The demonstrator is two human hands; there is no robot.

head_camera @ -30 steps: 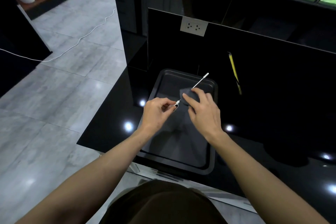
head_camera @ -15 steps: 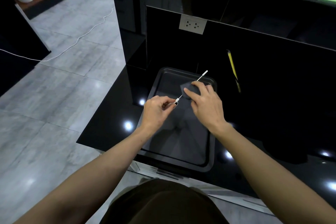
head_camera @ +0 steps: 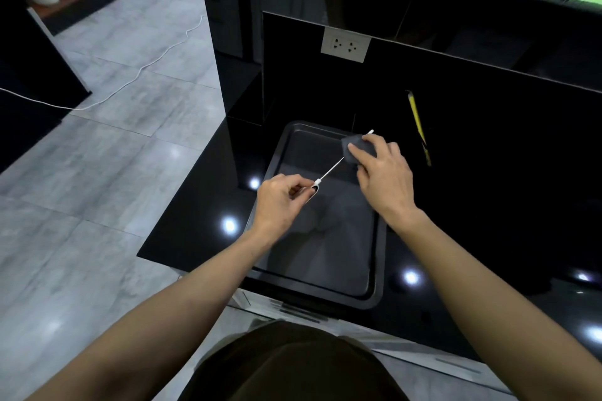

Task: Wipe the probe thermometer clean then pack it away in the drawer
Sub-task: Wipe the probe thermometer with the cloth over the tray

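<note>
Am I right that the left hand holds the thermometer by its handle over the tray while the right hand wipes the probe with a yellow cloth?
Not quite: the cloth is dark grey, as the head view shows. The left hand does hold the thermometer over the tray, and the right hand wipes.

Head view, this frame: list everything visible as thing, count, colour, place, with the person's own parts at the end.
probe thermometer: one, white, held above the tray, slanting from the left hand up to the cloth
cloth: one, dark grey, wrapped round the probe near its far end
tray: one, dark grey, on the countertop near its front edge
countertop: one, glossy black, under the tray
yellow tool: one, yellow, on the countertop right of the tray
wall socket: one, white, on the black panel behind the tray
cable: one, white, across the grey floor at left
left hand: one, pinches the thermometer's near end
right hand: one, holds the cloth round the probe
</note>
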